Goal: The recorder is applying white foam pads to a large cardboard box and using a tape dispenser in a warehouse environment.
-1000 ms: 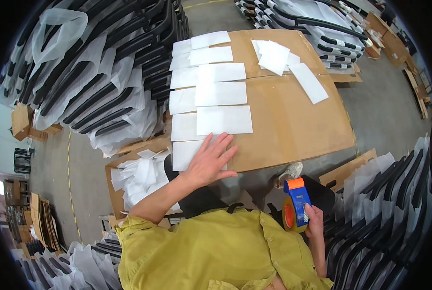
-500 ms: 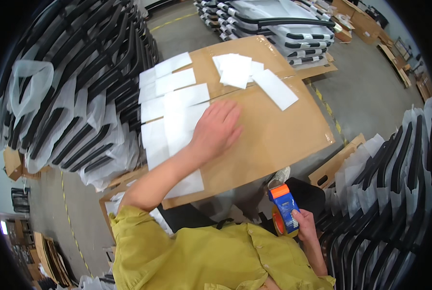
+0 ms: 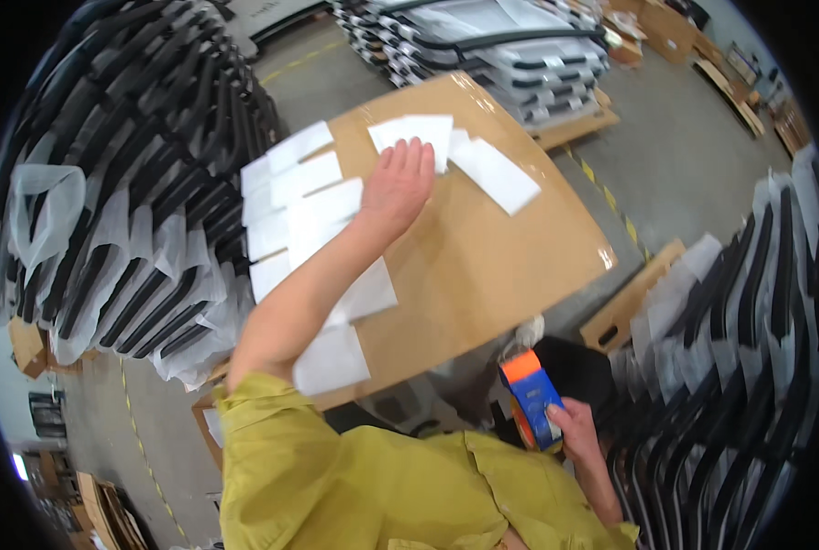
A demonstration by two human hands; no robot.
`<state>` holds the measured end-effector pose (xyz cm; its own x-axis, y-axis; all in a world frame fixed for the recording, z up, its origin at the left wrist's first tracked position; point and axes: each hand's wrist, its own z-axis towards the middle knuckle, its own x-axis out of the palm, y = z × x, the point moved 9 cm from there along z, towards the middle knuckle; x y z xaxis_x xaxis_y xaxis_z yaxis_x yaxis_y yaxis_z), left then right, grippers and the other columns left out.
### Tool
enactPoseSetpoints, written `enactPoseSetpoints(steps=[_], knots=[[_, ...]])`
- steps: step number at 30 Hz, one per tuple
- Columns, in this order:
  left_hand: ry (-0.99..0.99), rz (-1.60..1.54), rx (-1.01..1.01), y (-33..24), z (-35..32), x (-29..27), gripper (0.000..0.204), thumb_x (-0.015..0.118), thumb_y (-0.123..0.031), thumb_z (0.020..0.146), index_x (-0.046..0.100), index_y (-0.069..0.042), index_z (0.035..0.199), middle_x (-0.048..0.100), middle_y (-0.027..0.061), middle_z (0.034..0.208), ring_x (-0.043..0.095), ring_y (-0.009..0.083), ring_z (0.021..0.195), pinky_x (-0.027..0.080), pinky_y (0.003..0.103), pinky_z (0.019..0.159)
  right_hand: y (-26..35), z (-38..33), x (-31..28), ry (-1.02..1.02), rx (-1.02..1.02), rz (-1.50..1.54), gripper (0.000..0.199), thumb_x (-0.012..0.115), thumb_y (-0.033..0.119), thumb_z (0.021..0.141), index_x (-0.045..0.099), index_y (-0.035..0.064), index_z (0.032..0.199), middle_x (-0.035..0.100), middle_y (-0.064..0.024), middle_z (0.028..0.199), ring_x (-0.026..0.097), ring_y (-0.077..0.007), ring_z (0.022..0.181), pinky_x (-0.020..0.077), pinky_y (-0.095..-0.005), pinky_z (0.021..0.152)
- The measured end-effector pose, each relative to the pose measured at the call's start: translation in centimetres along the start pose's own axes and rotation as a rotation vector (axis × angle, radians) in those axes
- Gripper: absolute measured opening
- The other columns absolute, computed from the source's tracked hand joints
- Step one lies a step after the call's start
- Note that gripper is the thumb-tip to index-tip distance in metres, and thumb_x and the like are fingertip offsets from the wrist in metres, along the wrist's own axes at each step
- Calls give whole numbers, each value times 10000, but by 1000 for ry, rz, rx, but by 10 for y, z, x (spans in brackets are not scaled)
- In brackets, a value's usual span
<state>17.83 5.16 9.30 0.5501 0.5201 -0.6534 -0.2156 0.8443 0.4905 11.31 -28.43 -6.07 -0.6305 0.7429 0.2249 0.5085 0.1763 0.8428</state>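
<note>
My left hand (image 3: 398, 188) reaches across a large cardboard box (image 3: 483, 275), its fingers stretched out flat over the near edge of a small pile of white sheets (image 3: 419, 126). Whether the fingertips press on the pile is hard to tell. A long white sheet (image 3: 506, 179) lies slanted to the pile's right. Along the box's left side, more white sheets (image 3: 304, 179) lie in overlapping rows, partly hidden by my left forearm. Down by my body, my right hand (image 3: 576, 429) grips a blue and orange tape dispenser (image 3: 536, 399) with a roll in it.
Tall stacks of black curved frames (image 3: 162, 183) wrapped in white film rise at the left. Similar wrapped frames (image 3: 740, 367) stand close on the right. Another stack (image 3: 538, 69) sits beyond the box. Yellow-striped tape (image 3: 611, 197) runs along the grey floor.
My left hand has moved away from the rows of sheets, up and left to the pile. The right hand still holds the tape dispenser. The whole view has shifted slightly.
</note>
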Motion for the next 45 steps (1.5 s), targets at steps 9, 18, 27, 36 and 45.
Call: enactPoseSetpoints(steps=[9, 18, 27, 36, 45], knots=[[463, -530, 78, -130, -74, -102, 337, 567, -120, 688, 529, -22, 1007, 542, 78, 922, 519, 175, 759, 434, 276, 583, 7, -33, -7, 40, -212, 113, 291, 614, 219, 757, 583, -45, 874, 606, -38, 765, 521, -52, 653, 413, -189, 582], [1148, -2318, -855, -180, -118, -102, 266, 590, -265, 818, 545, -38, 950, 568, 11, 858, 526, 90, 771, 435, 221, 647, 25, -61, 3, 159, -411, -86, 299, 653, 190, 696, 581, -56, 851, 612, -44, 720, 532, -55, 617, 415, -185, 562], [1105, -2530, -1066, -175, -134, -114, 180, 610, -215, 807, 578, -49, 870, 563, -7, 793, 469, 61, 668, 382, 182, 605, 57, -63, 26, 252, -699, -301, 326, 680, 227, 680, 583, -53, 816, 603, -64, 601, 554, -87, 488, 393, -190, 462], [980, -2259, -954, -149, -129, -106, 228, 586, -240, 822, 610, -13, 818, 548, -10, 657, 475, 57, 602, 401, 198, 555, 58, -58, 38, 272, -566, -260, 297, 640, 199, 695, 580, -61, 825, 592, -53, 620, 519, -60, 523, 394, -192, 488], [640, -1758, -907, -89, -109, -67, 209, 601, -192, 790, 638, 10, 755, 574, 10, 599, 498, 56, 531, 412, 215, 491, 60, -59, 28, 154, -342, -400, 292, 640, 229, 738, 589, -36, 849, 592, -24, 670, 503, -38, 588, 405, -192, 529]])
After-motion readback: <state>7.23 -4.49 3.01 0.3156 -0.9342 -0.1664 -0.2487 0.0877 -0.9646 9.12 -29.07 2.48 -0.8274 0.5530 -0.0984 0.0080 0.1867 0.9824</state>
